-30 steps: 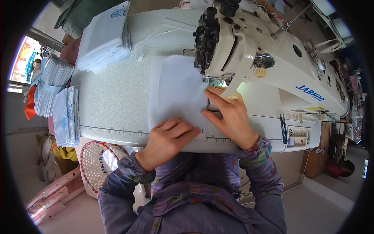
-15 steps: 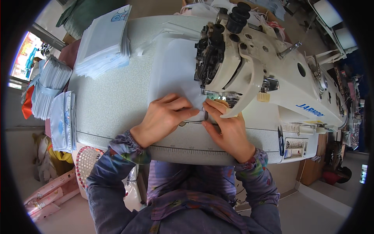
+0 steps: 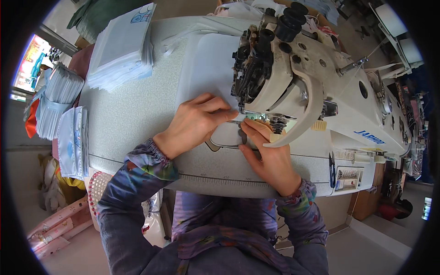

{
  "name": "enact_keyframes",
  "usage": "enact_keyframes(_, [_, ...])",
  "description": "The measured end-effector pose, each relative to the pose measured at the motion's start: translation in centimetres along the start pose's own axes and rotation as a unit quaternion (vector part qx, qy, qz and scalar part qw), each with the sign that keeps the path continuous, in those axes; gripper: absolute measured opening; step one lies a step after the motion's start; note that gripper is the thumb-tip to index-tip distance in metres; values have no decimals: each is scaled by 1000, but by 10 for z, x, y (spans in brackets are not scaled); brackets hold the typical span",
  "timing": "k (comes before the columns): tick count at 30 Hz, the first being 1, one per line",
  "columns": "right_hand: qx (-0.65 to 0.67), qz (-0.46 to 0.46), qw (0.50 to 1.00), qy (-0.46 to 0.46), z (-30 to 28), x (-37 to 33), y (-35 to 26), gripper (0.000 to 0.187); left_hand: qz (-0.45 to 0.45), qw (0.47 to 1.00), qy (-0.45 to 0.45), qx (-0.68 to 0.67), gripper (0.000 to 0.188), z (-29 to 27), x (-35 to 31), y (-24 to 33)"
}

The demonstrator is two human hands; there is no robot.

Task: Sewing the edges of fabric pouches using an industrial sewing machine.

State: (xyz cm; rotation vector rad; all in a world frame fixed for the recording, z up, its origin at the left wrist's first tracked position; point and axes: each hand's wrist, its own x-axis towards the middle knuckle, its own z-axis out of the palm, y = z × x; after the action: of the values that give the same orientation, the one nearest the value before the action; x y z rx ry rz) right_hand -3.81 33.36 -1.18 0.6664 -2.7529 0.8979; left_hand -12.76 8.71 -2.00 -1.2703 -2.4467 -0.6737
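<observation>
A pale bluish-white piece of cloth (image 3: 206, 64) lies flat on the sewing table, its right part running under the head of the cream sewing machine (image 3: 293, 68). At the cloth's near edge, just left of the needle area, the thumb and forefinger of my left hand (image 3: 195, 121) press together on it. My right hand (image 3: 270, 158) rests on the machine bed, fingers stretched out beside the presser foot and thumb apart. Between my hands the metal cover plate (image 3: 226, 136) shows. The cloth under the needle is hidden by the machine head and my fingers.
A thick stack of white printed cloth pieces (image 3: 120, 50) sits at the far left. Bundled pieces (image 3: 59, 96) and a folded pile (image 3: 73, 142) hang at the left edge. Dark snips (image 3: 332, 169) lie by a small parts tray (image 3: 348, 178) on the right.
The cloth's near edge has moved away from me, baring the cover plate. My left hand has shifted slightly farther away with it, while the right stays near the presser foot.
</observation>
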Motion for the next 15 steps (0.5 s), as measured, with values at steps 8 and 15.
enact_keyframes(8, [-6,-15,1000,18,2,0,3,50,-55,990,-85,-101,33,-17,24,-16])
enact_keyframes(15, [11,-23,999,34,5,-5,7,47,15,996,-48,-78,31,-3,26,-43])
